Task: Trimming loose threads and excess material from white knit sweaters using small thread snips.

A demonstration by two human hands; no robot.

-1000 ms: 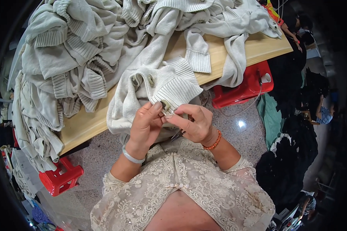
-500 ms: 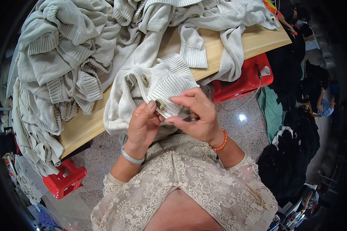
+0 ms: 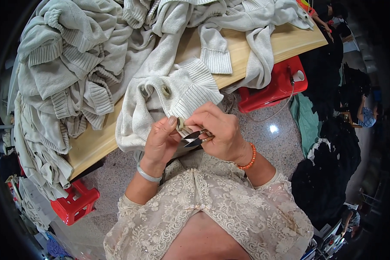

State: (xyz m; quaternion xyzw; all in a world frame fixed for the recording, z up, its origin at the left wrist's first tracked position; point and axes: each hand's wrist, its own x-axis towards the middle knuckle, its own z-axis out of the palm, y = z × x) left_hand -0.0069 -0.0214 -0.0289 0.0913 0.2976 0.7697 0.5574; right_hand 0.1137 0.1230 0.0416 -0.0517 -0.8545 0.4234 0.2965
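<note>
Pinches the edge of a cream knit cardigan [image 3: 136, 117] between thumb and fingertips of the left hand [image 3: 159, 139], closed just beside a pale olive button [image 3: 180, 124]. Grips small dark-bladed snips [image 3: 194, 141] in the curled right hand [image 3: 224, 136], blades parted and pointing toward the left hand. Brings right thumb and forefinger near together by the button; cannot tell whether touching it. Drapes the rest of the cardigan just beyond the hands, over the near edge of the bench [image 3: 290, 43], probably to take the cloth's weight off the fingers. Seems to turn the button upward for a clear view, and to lodge the snips low in the grip to free thumb and forefinger. Heaps more cream knitwear [image 3: 73, 52] beyond and left of the hands, perhaps to stay within reach. Shows no readable brand, label or writing on cardigan, button or snips.
</note>
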